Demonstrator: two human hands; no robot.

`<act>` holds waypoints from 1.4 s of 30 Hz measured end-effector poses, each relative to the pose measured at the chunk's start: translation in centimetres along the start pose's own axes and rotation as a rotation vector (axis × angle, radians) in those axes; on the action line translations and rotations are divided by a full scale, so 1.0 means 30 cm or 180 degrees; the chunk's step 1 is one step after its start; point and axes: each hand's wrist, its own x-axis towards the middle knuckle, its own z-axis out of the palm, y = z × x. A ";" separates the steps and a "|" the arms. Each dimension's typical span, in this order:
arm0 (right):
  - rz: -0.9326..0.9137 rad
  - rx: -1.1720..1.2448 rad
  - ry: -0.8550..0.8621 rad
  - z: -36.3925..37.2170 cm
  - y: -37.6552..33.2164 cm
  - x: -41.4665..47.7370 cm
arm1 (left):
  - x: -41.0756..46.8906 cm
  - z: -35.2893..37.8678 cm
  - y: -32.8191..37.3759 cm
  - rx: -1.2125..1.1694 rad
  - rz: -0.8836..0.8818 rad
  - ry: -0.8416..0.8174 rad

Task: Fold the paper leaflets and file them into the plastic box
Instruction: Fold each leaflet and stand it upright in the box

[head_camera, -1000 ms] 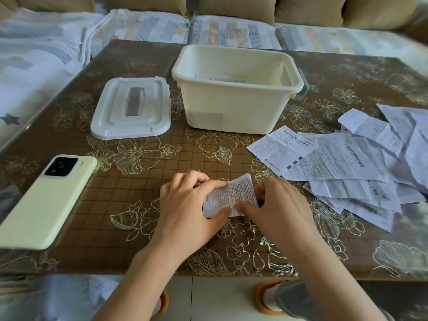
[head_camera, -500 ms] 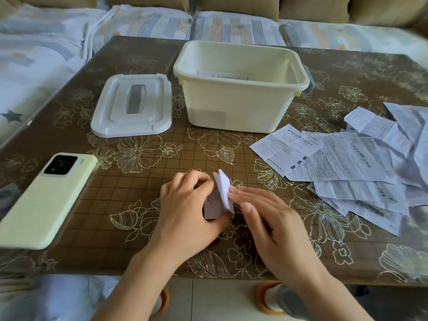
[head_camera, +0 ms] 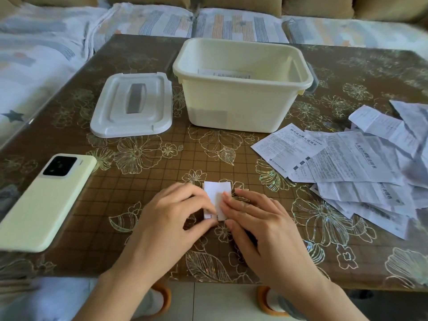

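Note:
A small folded leaflet (head_camera: 218,189) lies flat on the table near its front edge. My left hand (head_camera: 171,218) holds its left side, with curled fingertips on top and the thumb at the lower corner. My right hand (head_camera: 261,225) presses straight fingers down on the leaflet's right half. Behind them stands the cream plastic box (head_camera: 231,105), open, with one folded leaflet (head_camera: 224,73) leaning against its far wall. A loose pile of unfolded leaflets (head_camera: 352,163) spreads over the table's right side.
The box's white lid (head_camera: 132,105) lies flat to the left of the box. A pale green phone (head_camera: 46,202) rests face down at the front left. A sofa with striped covers (head_camera: 231,24) runs behind the brown floral table (head_camera: 143,181).
The leaflet was held up and folded over between both hands. Now it is smaller and pressed flat on the table, with the right fingers laid on top.

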 end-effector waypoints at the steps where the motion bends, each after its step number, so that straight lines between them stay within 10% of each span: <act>1: -0.0004 0.0036 0.0025 0.001 0.006 0.002 | 0.006 -0.007 -0.005 0.0112 0.0150 -0.0009; 6: -0.0001 0.0154 -0.0083 -0.003 0.022 0.008 | 0.022 -0.020 -0.022 0.0278 0.0644 -0.0104; 23: 0.0850 0.2116 0.0139 -0.240 0.020 0.408 | 0.354 -0.220 0.031 -0.2236 -0.0981 0.0842; 33: 0.0544 0.0502 -0.0140 -0.418 0.223 0.856 | 0.780 -0.378 -0.097 -0.0914 -0.0398 0.0590; 42: 0.0136 -0.0838 -0.1292 -0.263 0.302 0.997 | 0.887 -0.297 -0.156 0.0744 -0.0065 -0.0806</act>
